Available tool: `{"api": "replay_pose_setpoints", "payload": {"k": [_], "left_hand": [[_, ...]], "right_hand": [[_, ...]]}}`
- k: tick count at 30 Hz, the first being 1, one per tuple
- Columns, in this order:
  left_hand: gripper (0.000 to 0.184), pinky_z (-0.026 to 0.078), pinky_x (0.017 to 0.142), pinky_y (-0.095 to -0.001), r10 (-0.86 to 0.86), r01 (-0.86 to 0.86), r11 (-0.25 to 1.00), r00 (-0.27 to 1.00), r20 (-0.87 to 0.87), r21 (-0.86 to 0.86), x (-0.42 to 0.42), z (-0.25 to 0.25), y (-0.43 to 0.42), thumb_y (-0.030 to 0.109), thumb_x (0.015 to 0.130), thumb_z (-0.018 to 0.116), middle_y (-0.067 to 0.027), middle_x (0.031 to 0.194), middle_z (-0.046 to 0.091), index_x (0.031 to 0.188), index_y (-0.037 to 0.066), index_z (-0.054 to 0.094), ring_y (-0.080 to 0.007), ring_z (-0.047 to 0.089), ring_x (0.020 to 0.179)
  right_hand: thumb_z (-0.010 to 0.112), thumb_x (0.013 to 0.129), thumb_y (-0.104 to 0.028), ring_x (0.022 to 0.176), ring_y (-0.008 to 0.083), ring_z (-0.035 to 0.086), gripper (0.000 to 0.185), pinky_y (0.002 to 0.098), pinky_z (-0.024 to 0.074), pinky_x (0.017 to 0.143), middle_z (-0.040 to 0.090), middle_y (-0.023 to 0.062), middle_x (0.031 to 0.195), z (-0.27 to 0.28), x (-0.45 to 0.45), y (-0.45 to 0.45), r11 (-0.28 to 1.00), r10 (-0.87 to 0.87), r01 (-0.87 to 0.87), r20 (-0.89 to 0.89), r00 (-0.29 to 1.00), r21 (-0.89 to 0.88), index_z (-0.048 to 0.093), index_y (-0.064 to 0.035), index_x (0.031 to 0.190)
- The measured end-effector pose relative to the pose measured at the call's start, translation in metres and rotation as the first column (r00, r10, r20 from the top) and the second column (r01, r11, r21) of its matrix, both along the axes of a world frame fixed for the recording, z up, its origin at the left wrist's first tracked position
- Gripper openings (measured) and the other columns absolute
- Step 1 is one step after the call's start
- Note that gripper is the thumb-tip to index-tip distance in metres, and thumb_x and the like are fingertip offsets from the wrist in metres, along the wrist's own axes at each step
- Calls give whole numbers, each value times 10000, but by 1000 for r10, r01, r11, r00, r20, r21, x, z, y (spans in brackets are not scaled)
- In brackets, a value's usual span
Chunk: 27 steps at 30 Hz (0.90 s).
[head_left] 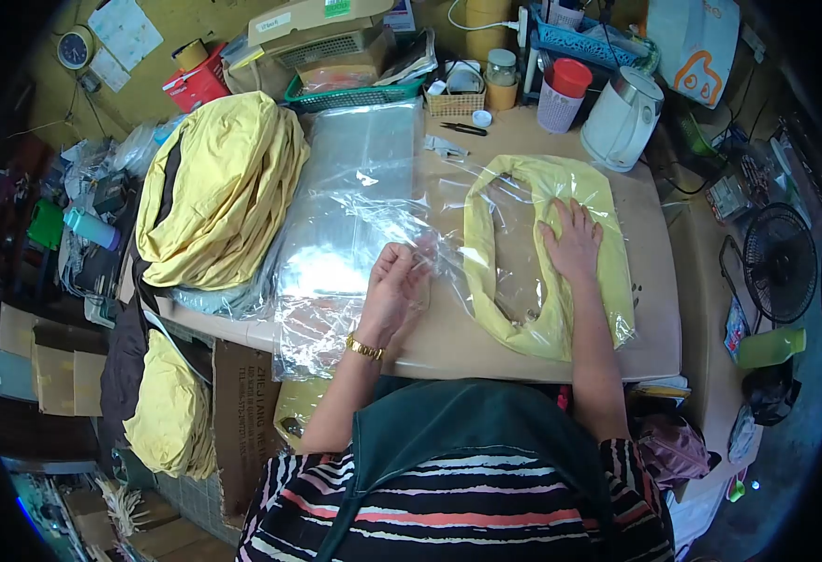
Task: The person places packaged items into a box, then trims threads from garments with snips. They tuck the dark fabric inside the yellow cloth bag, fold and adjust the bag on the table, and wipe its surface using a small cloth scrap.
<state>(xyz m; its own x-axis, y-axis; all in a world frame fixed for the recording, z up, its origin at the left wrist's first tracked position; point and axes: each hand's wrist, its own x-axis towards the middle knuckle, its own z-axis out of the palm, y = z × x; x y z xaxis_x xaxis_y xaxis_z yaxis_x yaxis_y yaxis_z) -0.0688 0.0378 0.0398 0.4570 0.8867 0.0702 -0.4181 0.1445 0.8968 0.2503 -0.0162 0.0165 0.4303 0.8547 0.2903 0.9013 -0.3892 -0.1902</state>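
A folded yellow fabric piece (486,239), bent into a loop, lies inside a clear plastic bag (448,192) on the table. My right hand (575,239) rests flat on its right side, fingers spread over the plastic. Left of the loop, my left hand (398,281) is closed in a pinch on the bag's crumpled open end. A gold watch (364,347) circles that wrist. Beneath and beyond the left hand lies a stack of flat clear plastic bags (331,234). What the yellow piece is exactly, I cannot tell.
A tall pile of yellow fabric pieces (224,178) stands at the left, with more yellow fabric (169,403) hanging below the edge. Along the back are a green basket (355,96), black snips (463,128), a purple cup (558,110) and a white kettle (623,117).
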Motion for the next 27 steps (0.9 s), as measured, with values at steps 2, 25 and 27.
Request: {"api": "replay_pose_setpoints", "payload": {"k": [2,25,27], "left_hand": [[63,512,625,-219,211,-70,886,941,264,-458,13,35,-15,160,971,575,-18,909,628,929,113,572,-92,597,810],[123,390,562,-199,76,-87,994,982,-172,-60,61,7,17,123,910,664,35,794,566,999,43,632,-39,496,680],[138,400,569,-199,76,-83,990,995,-65,-115,48,13,15,97,904,662,33,804,573,1028,51,623,-45,511,691]], "right_hand": [[523,921,-494,1384,331,312,578,582,204,1108,384,145,1478,1,0,0,1000,-5,5,-2,1000,3,424,-206,1412],[538,909,-491,1394,343,296,591,586,179,1117,377,147,1485,2,0,6,999,-41,41,-58,997,8,427,-199,1412],[533,909,-497,1397,341,291,592,586,178,1116,375,143,1487,1,1,8,998,-57,57,-50,997,11,428,-201,1412]]}}
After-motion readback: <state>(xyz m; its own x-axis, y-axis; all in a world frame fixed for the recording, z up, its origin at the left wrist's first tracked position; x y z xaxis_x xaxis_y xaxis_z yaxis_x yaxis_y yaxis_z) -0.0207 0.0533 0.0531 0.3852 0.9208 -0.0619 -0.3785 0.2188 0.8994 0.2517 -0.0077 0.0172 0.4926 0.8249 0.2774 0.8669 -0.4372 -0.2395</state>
